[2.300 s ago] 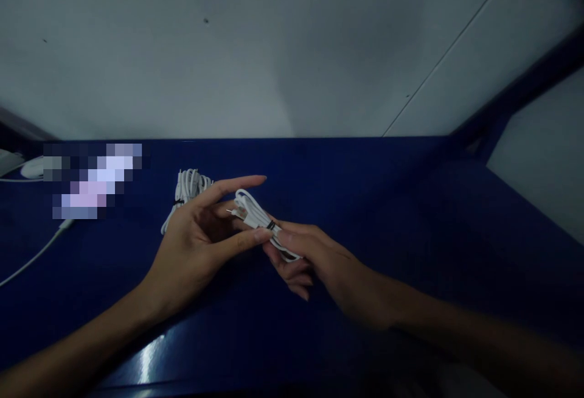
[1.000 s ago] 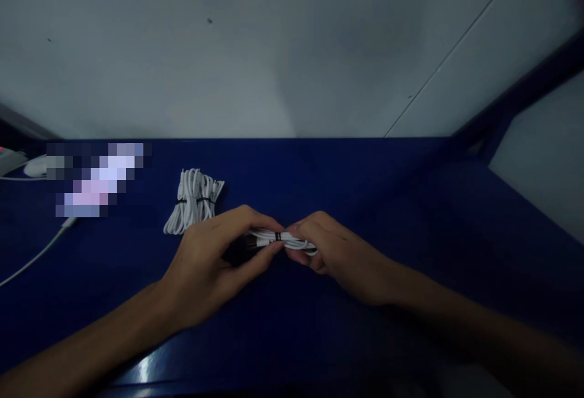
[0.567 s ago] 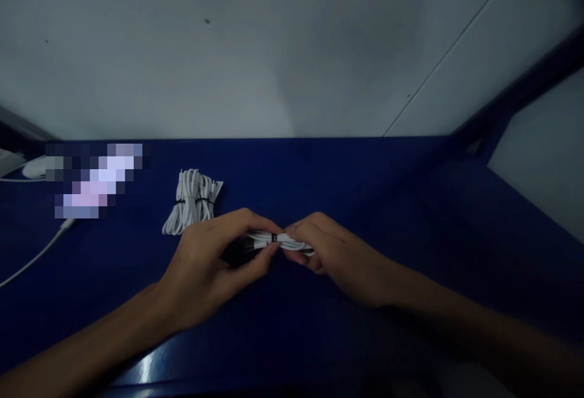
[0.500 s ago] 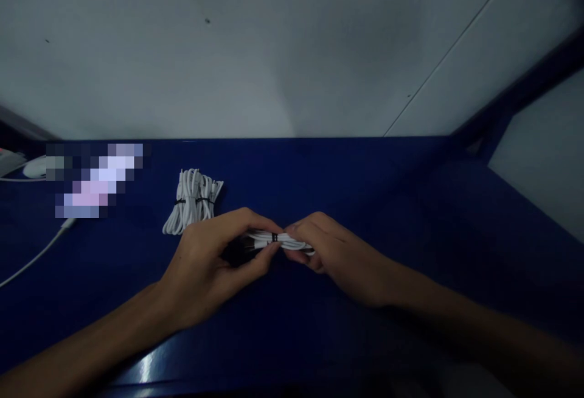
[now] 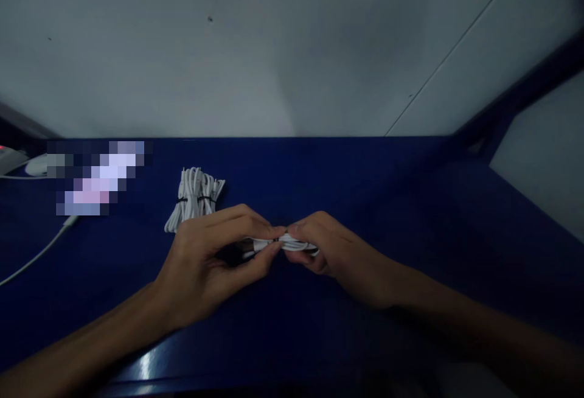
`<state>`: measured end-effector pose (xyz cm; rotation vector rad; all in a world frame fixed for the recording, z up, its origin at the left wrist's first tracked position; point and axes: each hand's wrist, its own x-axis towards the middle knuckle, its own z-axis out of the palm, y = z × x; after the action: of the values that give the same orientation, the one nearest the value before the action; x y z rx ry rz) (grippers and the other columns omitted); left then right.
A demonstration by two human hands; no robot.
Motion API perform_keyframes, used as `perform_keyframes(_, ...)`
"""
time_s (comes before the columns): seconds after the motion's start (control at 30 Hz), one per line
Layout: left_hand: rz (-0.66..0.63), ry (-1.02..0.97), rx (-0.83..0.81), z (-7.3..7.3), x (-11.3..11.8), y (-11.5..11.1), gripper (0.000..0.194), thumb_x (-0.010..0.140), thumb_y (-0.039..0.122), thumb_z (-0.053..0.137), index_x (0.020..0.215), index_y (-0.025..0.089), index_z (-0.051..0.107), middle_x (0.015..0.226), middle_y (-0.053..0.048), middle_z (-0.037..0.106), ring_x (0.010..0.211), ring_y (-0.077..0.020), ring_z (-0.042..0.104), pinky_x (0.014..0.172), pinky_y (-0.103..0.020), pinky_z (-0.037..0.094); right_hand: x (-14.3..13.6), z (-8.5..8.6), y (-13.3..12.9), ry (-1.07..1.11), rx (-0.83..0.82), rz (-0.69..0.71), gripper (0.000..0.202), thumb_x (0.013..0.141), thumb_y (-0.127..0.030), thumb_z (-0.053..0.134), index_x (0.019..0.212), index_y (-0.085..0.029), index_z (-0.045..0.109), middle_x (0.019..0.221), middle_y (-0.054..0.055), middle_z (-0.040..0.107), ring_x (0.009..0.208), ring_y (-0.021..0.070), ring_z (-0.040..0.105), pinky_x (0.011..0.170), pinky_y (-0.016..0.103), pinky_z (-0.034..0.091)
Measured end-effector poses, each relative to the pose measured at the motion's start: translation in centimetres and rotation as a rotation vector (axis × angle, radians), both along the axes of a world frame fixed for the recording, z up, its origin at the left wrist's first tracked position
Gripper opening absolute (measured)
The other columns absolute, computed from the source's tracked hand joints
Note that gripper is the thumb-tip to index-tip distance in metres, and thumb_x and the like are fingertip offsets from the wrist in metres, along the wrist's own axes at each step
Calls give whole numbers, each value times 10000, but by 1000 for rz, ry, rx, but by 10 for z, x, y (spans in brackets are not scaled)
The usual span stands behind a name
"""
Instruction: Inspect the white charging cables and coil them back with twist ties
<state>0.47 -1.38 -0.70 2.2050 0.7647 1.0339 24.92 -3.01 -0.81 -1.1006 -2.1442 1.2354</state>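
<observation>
Coil (image 5: pixel 298 243) gripped by both hands over the worktop (image 5: pixel 319 337)

My left hand (image 5: pixel 207 258) grasps the white coil near its middle, thumb below and fingertips above, closed in a pinch. My right hand (image 5: pixel 342 255) grasps the other end, thumb laid along the top and fingers curled beneath. The tips of the two hands sit just beside each other. The coil lies lengthwise between them, roughly level, at the centre of the view; whether it touches the worktop I cannot tell. A dark tie (image 5: pixel 276 240) around it is largely covered by my left fingertips. A white plug (image 5: pixel 260 245) shows in the gap between my left thumb and fingers; its end is in shadow.

Behind my left hand, a bunch (image 5: pixel 194 194) of similar white cables rests on the blue worktop, bound with black ties, its lower part hidden by the hand.

Farther left I note a bright device (image 5: pixel 103 179), masked by blocks, with a white cord (image 5: pixel 43 253) leading from its lower end. A white rounded item (image 5: pixel 36 165) lies near it, partly masked. A pale wall (image 5: pixel 237 69) stands along the worktop's far edge.
</observation>
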Motion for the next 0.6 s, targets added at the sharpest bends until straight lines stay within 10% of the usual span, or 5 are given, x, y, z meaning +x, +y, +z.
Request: perform_keyframes(0.6, 50, -50, -214, -6, 3, 2, 209, 971, 163, 853, 1148, 271, 826, 1051, 26, 862, 914, -130, 814, 821, -219, 642, -13, 10, -2, 76, -148, -176, 373, 1075, -207, 383, 704, -235, 365, 661, -48, 405, 637, 146, 382, 601, 344, 308)
